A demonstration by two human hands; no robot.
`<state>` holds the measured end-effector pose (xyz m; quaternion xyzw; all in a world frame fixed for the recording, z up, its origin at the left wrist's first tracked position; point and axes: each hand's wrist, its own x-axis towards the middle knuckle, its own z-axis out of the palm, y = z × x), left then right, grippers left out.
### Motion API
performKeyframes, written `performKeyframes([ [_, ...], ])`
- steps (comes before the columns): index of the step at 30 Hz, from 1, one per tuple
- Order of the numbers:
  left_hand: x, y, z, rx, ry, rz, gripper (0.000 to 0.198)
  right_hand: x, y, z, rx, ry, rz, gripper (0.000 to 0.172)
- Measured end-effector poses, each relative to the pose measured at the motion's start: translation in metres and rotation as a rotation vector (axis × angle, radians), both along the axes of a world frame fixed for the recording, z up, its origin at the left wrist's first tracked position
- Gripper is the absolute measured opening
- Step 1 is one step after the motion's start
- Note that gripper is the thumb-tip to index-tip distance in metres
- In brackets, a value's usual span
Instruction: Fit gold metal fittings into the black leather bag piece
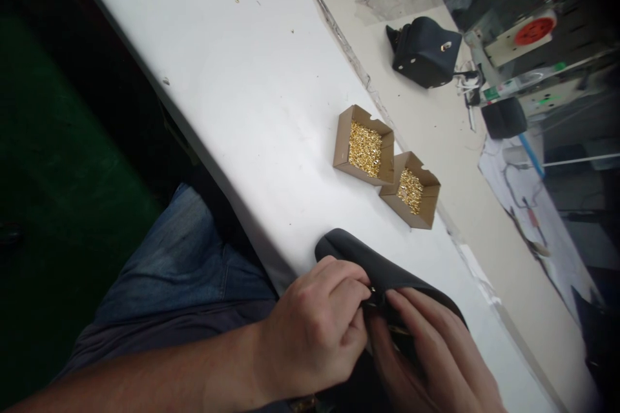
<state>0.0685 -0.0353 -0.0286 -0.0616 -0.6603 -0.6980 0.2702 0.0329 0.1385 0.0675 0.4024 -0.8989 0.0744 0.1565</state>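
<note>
A smooth black leather-like piece (358, 258), curved along its top edge, is at the near side of the white table. My left hand (314, 322) is closed, its fingertips pinched at the edge of this piece, where a tiny shiny spot shows. What exactly lies between those fingertips is hidden. My right hand (436, 348) wraps around the same piece from the right, fingers bent over it, its tips close to the left ones. Beyond the hands stand two small cardboard boxes, a left one (341, 139) and a right one (431, 206), both holding many small gold-coloured metal parts.
The white table (217, 77) runs diagonally, with a few tiny bits scattered on it. A lighter bench (416, 122) adjoins it, carrying a small black bag (423, 51) with a metal clasp. Tools, a bottle and a red round object (535, 31) are at the far right.
</note>
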Motion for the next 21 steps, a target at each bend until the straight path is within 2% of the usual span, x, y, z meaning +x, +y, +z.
performKeyframes([
  [5, 0.001, -0.005, 0.002, -0.005, -0.007, -0.013, 0.029, -0.002, 0.010, -0.005, 0.090, 0.076, 0.047, 0.054],
  [11, 0.001, -0.003, -0.001, -0.028, -0.018, -0.030, 0.027, -0.006, 0.013, -0.008, 0.117, 0.118, 0.124, 0.054],
  [14, 0.001, -0.002, -0.003, -0.032, -0.005, -0.022, 0.025, -0.006, 0.009, -0.007, 0.079, 0.094, 0.140, 0.052],
  [18, -0.001, 0.001, -0.006, -0.013, 0.004, 0.011, 0.021, -0.004, 0.008, -0.006, -0.005, -0.044, 0.091, 0.056],
  [21, -0.001, 0.006, -0.008, 0.028, 0.013, 0.045, 0.021, -0.005, 0.008, -0.007, -0.059, -0.079, 0.081, 0.051],
])
